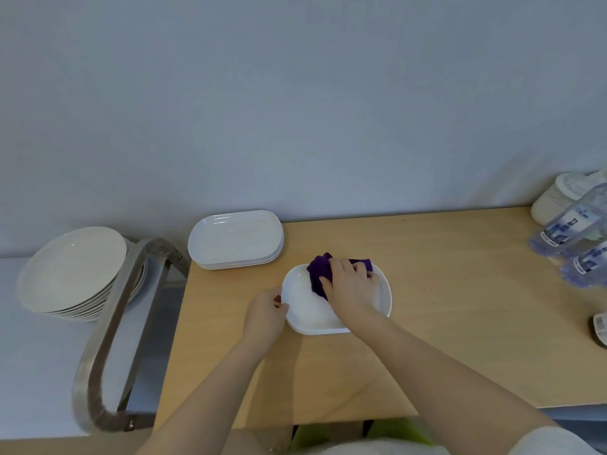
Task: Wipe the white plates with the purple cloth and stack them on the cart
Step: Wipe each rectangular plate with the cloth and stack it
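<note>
A white oblong plate (307, 305) lies on the wooden table (443, 307) in front of me. My left hand (264, 315) grips its left rim. My right hand (351, 285) presses the crumpled purple cloth (320, 269) onto the plate's far right part. Behind it, at the table's far left corner, sits a stack of several white oblong plates (235, 239). On the cart (39, 372) at the left stands a stack of several round white plates (74, 274).
The cart's metal handle (108, 333) curves between the round plates and the table. Plastic water bottles (573, 234) and a white lidded container (558, 197) crowd the table's far right. A small object (601, 330) lies at the right edge. A grey wall rises behind.
</note>
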Demonstrator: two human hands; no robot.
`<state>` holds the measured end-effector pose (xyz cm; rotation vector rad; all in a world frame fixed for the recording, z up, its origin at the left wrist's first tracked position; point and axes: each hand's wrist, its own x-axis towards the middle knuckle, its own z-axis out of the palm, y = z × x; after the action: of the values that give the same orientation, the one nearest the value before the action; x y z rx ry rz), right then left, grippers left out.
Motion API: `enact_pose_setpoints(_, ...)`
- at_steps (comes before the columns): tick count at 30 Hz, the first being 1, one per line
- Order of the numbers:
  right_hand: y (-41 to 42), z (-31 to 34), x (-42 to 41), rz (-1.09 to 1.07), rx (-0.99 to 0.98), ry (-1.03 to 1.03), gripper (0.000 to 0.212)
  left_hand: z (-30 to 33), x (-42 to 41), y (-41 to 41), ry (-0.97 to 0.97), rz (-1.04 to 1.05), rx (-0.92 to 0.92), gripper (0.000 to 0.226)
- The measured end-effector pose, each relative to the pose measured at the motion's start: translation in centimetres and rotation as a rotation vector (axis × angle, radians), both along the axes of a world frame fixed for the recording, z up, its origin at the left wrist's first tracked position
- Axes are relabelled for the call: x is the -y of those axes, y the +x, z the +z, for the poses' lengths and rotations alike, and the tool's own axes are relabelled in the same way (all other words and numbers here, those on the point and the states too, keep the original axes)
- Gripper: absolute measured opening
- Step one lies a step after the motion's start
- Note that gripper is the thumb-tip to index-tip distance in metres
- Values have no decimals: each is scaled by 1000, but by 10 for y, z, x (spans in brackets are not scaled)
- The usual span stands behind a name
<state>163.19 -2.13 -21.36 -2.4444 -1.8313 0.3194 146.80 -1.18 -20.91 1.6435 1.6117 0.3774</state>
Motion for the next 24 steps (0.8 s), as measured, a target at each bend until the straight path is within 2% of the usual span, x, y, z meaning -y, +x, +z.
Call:
enact_pose_setpoints(6,-27,3,-7,219,-61,-38,43,1,-6,-7,-58,-57,68,30)
enact_pose_setpoints(10,-34,6,-6,236,-47,-37,45,3,-8,-10,-161,-19,136,33)
enact_pose_setpoints(14,-36,12,-5,294,-48,-44,42,4,-10,-9,-185,-31,153,25)
enact_pose_setpoints(19,-22,15,6,457,-41,-50,33,9,-6,-4,-195,-90,141,35)
enact_pose_setpoints(24,-5,10,17,460,-14,-4,31,9,-5,-2,-198,-74,154,22)
